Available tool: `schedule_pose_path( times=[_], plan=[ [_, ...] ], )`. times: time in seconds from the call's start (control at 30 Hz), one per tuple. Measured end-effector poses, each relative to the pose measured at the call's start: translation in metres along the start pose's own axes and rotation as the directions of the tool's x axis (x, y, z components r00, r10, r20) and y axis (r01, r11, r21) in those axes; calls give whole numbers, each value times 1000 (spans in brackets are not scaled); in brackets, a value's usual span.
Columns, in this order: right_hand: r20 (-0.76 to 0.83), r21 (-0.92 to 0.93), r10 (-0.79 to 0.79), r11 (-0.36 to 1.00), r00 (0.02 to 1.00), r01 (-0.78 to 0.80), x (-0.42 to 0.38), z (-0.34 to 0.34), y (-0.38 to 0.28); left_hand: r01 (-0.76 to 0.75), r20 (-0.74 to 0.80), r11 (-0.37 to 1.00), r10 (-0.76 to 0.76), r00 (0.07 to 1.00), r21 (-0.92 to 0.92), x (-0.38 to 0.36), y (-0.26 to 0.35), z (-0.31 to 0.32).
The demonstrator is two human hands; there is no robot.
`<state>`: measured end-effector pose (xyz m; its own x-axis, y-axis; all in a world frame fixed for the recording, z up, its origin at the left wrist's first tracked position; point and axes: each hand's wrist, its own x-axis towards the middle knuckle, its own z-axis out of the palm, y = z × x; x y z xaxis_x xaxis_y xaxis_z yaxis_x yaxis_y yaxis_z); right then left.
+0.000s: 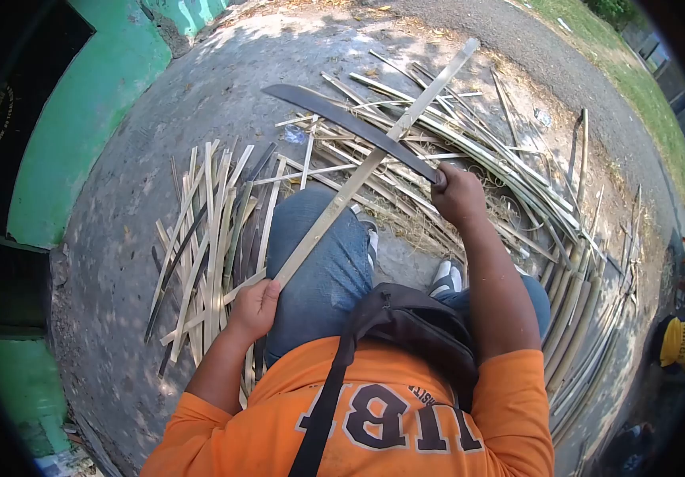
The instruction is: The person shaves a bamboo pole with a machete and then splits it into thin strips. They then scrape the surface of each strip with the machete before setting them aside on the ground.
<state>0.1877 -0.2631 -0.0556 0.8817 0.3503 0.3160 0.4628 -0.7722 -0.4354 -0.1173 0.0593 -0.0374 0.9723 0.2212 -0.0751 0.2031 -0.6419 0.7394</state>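
Observation:
My left hand (254, 308) is closed round the lower part of a long, pale bamboo strip (330, 213). The strip slants up and away across my left knee, its far end over the pile. In my right hand (460, 196) is the handle of a machete (342, 121), fingers wrapped round it. The dark curved blade points to the left and crosses over the bamboo strip at its upper half. Both hands are apart, one on each side of my lap.
Loose bamboo strips (213, 230) lie in a heap by my left leg. A larger pile (485, 151) with shavings (406, 219) spreads ahead and right. Thicker bamboo poles (573, 322) lie by my right side. A green wall (80, 135) stands at left; a person in yellow (683, 340) is at far right.

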Motion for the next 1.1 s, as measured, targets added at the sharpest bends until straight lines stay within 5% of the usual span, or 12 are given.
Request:
schedule_pose_path(
  times=[0.03, 0.1, 0.23, 0.4, 0.5, 0.63, 0.73, 0.83, 0.97, 1.07, 1.1],
  plan=[
    [82, 23, 158, 987, 984, -160, 6, -5, 9, 0, -1, 1000, 0, 1000, 22, 1, 3, -3],
    [-39, -72, 92, 993, 995, -95, 1, -3, 11, 9, -3, 999, -9, 1000, 38, 2, 5, -5],
    [-100, 205, 12, 979, 995, 9, -5, -8, -26, -2, -11, 1000, 2, 1000, 15, 3, 2, 0],
    [122, -3, -372, 927, 920, 375, -17, -14, -51, 5, -1, 1000, -5, 1000, -11, 3, 0, 2],
    [72, -12, -416, 908, 906, 418, -10, -17, -43, 26, 22, 999, -25, 999, -22, 1, -4, 1],
    [-77, -29, 63, 997, 995, -65, 0, -8, -3, 51, 45, 999, -52, 998, 7, 1, 8, -5],
    [-122, -31, 147, 988, 982, -152, -2, -7, -2, 56, 27, 998, -57, 998, 30, 1, 9, -4],
    [-76, 104, 33, 994, 997, -25, -7, -10, -23, 62, 37, 998, -63, 997, 22, 4, 10, -3],
    [114, -37, -328, 942, 938, 334, -18, -7, -53, 47, 56, 999, -47, 997, 2, 4, 11, -3],
    [64, -77, -375, 922, 925, 380, -8, -19, -38, 107, 108, 993, -101, 989, -49, 4, -8, -3],
    [5, -53, -285, 957, 958, 285, -4, -16, -19, 115, 112, 992, -109, 988, -45, 1, -9, -4]
  ],
)
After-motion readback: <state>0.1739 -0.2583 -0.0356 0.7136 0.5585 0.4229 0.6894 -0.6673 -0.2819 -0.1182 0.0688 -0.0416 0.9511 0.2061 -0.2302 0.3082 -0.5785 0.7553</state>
